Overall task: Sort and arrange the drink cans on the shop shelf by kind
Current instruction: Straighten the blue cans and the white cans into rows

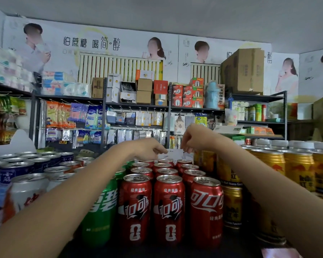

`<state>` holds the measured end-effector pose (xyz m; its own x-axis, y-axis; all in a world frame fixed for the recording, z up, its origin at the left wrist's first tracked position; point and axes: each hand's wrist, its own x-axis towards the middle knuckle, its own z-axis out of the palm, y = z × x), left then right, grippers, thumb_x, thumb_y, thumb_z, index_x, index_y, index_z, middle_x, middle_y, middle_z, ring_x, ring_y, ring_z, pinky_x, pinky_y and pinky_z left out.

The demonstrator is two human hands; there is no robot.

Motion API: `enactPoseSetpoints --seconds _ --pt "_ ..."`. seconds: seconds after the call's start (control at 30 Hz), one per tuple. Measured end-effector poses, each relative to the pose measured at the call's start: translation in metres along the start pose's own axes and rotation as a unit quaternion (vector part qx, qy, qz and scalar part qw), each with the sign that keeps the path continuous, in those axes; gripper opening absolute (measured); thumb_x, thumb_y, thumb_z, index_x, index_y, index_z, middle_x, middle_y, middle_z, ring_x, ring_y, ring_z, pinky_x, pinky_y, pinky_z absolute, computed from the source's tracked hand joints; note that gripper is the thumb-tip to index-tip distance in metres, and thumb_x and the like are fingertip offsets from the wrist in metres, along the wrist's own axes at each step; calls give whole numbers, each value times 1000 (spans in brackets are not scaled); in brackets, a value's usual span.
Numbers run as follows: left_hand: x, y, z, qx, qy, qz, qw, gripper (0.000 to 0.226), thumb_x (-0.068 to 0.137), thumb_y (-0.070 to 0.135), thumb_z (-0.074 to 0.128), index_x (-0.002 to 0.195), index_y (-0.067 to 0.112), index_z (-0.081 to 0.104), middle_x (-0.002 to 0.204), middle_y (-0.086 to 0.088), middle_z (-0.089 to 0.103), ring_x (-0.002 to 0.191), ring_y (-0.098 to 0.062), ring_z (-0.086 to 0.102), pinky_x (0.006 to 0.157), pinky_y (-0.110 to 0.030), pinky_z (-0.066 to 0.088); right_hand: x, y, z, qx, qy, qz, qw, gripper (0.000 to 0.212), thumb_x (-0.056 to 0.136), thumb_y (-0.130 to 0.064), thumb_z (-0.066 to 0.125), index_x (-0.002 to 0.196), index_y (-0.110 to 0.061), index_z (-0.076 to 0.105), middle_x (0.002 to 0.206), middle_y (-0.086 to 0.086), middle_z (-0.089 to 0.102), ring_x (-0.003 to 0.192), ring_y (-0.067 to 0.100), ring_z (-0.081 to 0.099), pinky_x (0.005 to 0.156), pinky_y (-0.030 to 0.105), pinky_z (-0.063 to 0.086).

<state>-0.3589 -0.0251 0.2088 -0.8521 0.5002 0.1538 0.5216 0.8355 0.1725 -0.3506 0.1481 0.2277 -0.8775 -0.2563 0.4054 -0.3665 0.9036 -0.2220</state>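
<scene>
Both hands reach over the red cans on the shelf, left hand and right hand each pinching a white card (green cans stand left)

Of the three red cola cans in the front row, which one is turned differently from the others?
The rightmost red can. It shows big white script lettering, while the middle can and left can both show a black figure design.
</scene>
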Motion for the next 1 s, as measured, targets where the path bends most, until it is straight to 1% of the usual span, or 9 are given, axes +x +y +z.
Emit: enactPoseSetpoints --seconds 0.17,0.27,0.37,0.47,0.53,0.63,0.73,0.9,1.0 --pt "-32 9 -3 -49 5 29 998 33 92 9 52 124 15 58 123 2 60 110 -8 54 93 -20 39 -40 -14 -16 7 -69 -54 996 13 88 -11 61 98 -8 68 80 -4 68 66 1 62 61 13 48" --pt "-45 22 9 -42 3 54 998 26 92 14 53 114 20 64 110 9 64 103 -6 58 97 -27 42 -59 -13 -5 7 -72 -82 994 12 88 -16 61 97 -13 69 80 -7 67 67 0 60 60 13 44" --pt "-56 30 16 -33 7 63 997 26 92 14 53 114 19 64 113 7 63 100 -5 58 95 -27 45 -74 -10 0 -4 -92 -101 991 11 88 -19 60 96 -18 68 92 -5 68 82 5 61 71 16 45" --pt "-67 31 16 -15 -3 49 999 27 93 19 51 118 19 61 109 11 60 86 7 53 73 -7 42 -82 -5 1 4 -117 -105 988 8 86 -22 63 93 -25 67 96 -8 67 91 8 62 86 25 47" --pt "-71 30 17 -18 7 46 999 28 93 22 51 119 19 61 107 13 59 84 8 52 67 -6 38 -85 -3 1 2 -121 -90 989 15 84 -27 66 98 -23 66 99 -10 64 96 9 60 90 28 46" --pt "-74 30 21 -36 16 45 998 30 91 31 53 118 19 61 107 12 59 90 3 55 78 -15 45 -90 3 3 -49 -140 -54 987 40 78 -39 70 113 -22 61 112 -8 57 107 12 52 96 33 43" --pt "-73 30 25 -34 19 48 998 36 82 36 64 115 20 61 118 8 59 108 -9 55 98 -30 42 -96 8 6 -56 -133 -56 988 50 73 -39 75 118 -24 57 118 -6 55 108 11 50 90 27 39" --pt "-72 27 30 -67 31 46 996 35 78 29 70 111 20 62 118 7 60 109 -10 57 97 -29 43 -101 4 5 -88 -108 -57 989 51 73 -34 76 119 -25 56 108 -12 42 104 6 38 90 26 32" --pt "-73 22 26 -118 50 51 990 28 81 29 66 108 21 62 110 15 59 98 2 56 84 -18 44 -95 1 1 -72 -121 -52 989 45 74 -34 75 114 -24 58 108 -11 50 102 8 46 92 28 38"
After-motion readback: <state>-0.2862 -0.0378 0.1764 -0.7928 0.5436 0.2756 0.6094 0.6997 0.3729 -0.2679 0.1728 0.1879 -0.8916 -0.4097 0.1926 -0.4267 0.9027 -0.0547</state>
